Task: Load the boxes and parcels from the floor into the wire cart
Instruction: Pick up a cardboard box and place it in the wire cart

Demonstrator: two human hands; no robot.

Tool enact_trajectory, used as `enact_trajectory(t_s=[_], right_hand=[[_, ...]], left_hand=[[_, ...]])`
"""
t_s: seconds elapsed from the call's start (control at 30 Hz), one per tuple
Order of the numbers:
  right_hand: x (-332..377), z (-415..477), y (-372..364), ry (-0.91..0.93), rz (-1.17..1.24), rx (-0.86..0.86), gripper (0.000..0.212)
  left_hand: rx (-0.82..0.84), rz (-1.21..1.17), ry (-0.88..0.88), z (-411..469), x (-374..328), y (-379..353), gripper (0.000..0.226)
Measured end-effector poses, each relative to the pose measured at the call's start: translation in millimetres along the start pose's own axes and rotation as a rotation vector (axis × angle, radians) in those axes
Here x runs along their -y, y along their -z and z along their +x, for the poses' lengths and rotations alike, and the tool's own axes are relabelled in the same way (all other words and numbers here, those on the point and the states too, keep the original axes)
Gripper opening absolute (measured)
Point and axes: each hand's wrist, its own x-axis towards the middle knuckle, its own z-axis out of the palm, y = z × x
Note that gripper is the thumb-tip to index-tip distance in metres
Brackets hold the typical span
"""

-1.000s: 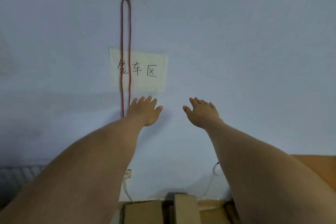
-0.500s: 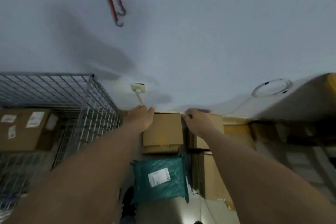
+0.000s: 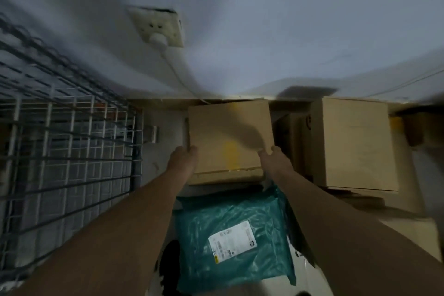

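Left hand (image 3: 183,160) and right hand (image 3: 272,158) clamp opposite sides of the box (image 3: 228,132), thumbs hooked on top, seemingly to lift it level into the cart (image 3: 72,151) on the left.

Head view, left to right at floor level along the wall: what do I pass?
wire cart → left hand → held cardboard box → right hand → second cardboard box
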Motion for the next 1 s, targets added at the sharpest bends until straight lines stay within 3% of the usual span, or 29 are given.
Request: enact_trajectory(t_s=[0.13,0.27,0.47,0.7,0.87,1.0], right_hand=[[2,36,-2,-0.032,0.134,-0.082,0.066],[3,73,-8,-0.054,0.264,-0.103,0.089],[-18,99,-18,-0.015,0.331,-0.063,0.116],[-23,87,-27,0.054,0.416,-0.168,0.099],[-18,48,-15,0.082,0.415,-0.177,0.104],[-11,4,15,0.09,0.448,-0.128,0.107]], left_hand=[[0.04,-0.248,-0.033,39,3,-2,0.096],[0.119,-0.4,-0.093,84,15,-17,0.118],[0.097,-0.416,-0.131,98,18,-40,0.114],[0.015,-0.492,-0.134,96,20,-38,0.106],[0.04,-0.627,-0.059,63,29,-9,0.112],[0.167,-0.664,-0.031,16,26,24,0.083]])
